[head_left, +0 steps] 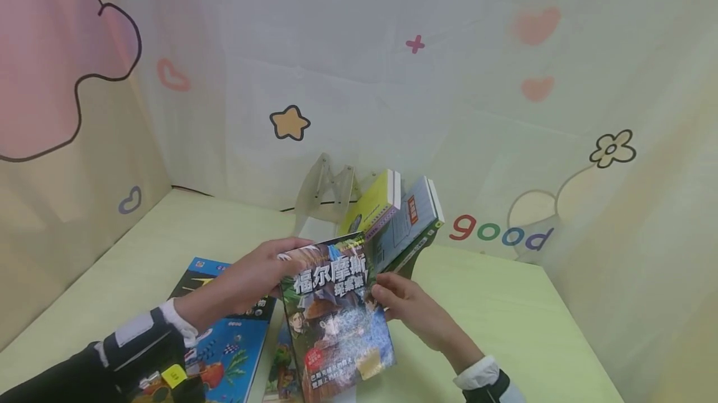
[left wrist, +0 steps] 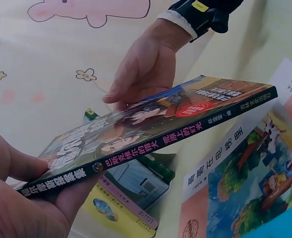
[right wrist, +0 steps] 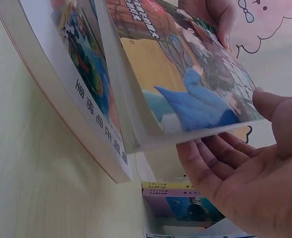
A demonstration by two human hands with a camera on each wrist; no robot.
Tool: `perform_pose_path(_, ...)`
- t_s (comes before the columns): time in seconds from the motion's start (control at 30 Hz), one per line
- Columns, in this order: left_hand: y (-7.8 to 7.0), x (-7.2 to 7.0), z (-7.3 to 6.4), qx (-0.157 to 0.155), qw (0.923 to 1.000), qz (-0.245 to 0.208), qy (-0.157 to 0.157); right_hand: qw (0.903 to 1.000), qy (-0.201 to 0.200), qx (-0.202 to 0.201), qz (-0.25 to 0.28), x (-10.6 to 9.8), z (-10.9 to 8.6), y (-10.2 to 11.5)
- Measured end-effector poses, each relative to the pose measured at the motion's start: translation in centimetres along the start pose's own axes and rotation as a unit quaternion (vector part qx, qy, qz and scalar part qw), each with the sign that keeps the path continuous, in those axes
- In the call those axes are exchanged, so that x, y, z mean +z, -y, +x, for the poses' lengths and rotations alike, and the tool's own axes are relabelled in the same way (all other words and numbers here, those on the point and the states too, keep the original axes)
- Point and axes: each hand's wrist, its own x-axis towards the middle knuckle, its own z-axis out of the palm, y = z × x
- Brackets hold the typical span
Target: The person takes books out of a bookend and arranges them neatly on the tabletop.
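A thin illustrated paperback book [head_left: 336, 322] with large white Chinese characters is held up, tilted, over the table. My left hand [head_left: 275, 266] grips it by the upper left corner, thumb on the cover and fingers beneath. In the left wrist view the book's dark spine [left wrist: 150, 148] faces the camera. At its right edge, my right hand [head_left: 406, 303] holds it with the thumb on the cover side and the fingers [right wrist: 220, 153] underneath. Below it lies another book [left wrist: 245, 178] with a pale cover and a picture of trees, partly hidden by the held one.
Blue-covered books [head_left: 230, 347] lie at the left, partly under my left forearm. Behind the held book, a yellow book [head_left: 373, 203] and a grey-blue book [head_left: 409, 216] lean beside a translucent rack [head_left: 322, 194]. A patterned curtain [head_left: 359, 66] hangs behind the pale yellow table [head_left: 493, 328].
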Motion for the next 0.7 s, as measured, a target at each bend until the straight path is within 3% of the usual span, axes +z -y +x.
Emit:
perform_pose_path(0.27, 0.2, 1.0, 0.5, 0.004, 0.9991, -0.035, 0.023, 0.9983, 0.042, -0.005, 0.042, 0.9, 0.5, -0.8)
perform_pose_path(0.7, 0.6, 1.9, 0.8, -0.022, 0.9977, -0.052, 0.038, 0.9956, 0.047, 0.004, 0.081, 1.8, 0.4, -1.7)
